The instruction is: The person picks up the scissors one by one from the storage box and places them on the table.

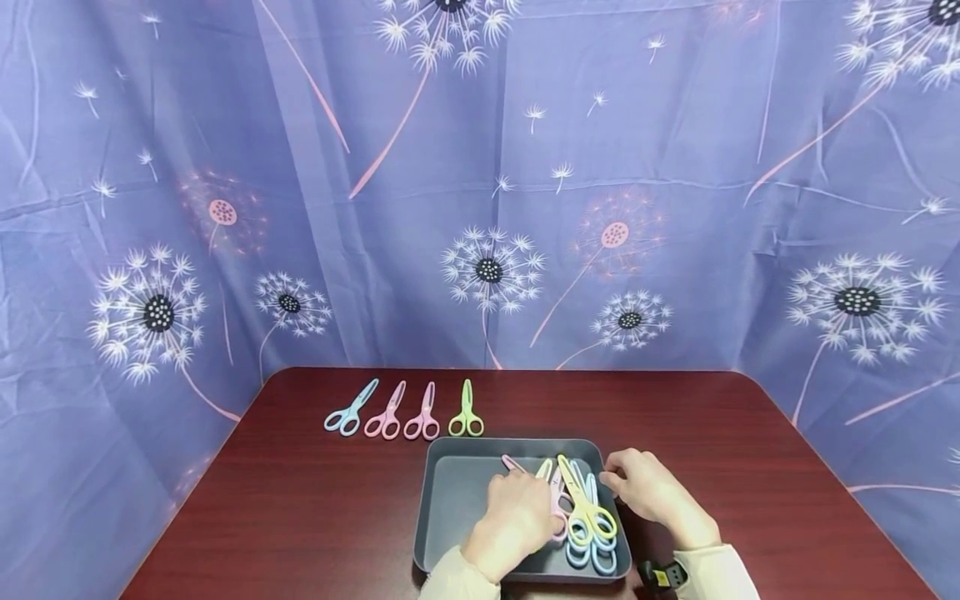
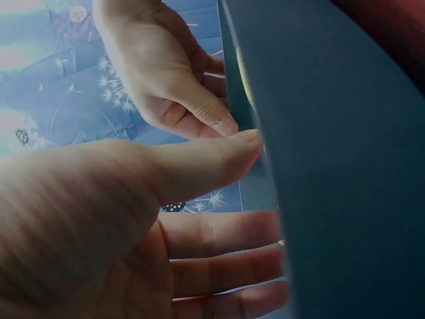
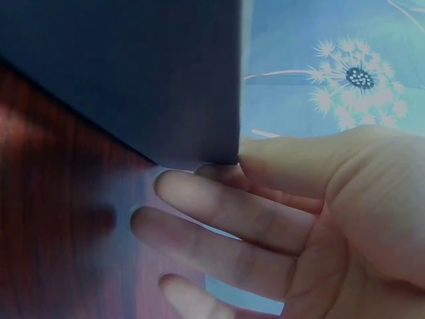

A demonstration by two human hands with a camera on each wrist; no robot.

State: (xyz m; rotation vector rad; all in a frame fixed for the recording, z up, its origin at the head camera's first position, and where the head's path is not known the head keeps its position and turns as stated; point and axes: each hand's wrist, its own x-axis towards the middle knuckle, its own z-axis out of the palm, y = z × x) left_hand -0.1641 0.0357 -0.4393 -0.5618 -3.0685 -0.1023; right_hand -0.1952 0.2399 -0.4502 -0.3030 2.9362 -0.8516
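My left hand (image 1: 517,512) reaches down into a dark grey tray (image 1: 457,542), over a cluster of child-size scissors. Its thumb and fingers stand spread apart in the left wrist view, with the tips hidden behind the tray wall. A pink blade (image 1: 512,462) pokes out beyond this hand. Beside it lie pink-handled scissors (image 1: 559,508), then yellow scissors (image 1: 581,504) on top of blue scissors (image 1: 603,554). My right hand (image 1: 648,487) pinches the tray's right rim between thumb and index finger, the other fingers loose outside the wall (image 3: 133,80).
Behind the tray, a row of scissors lies on the dark red table (image 1: 337,517): blue scissors (image 1: 351,408), two pink pairs (image 1: 387,412) and green scissors (image 1: 467,410). A blue dandelion-print curtain (image 1: 420,275) hangs along the table's far edge.
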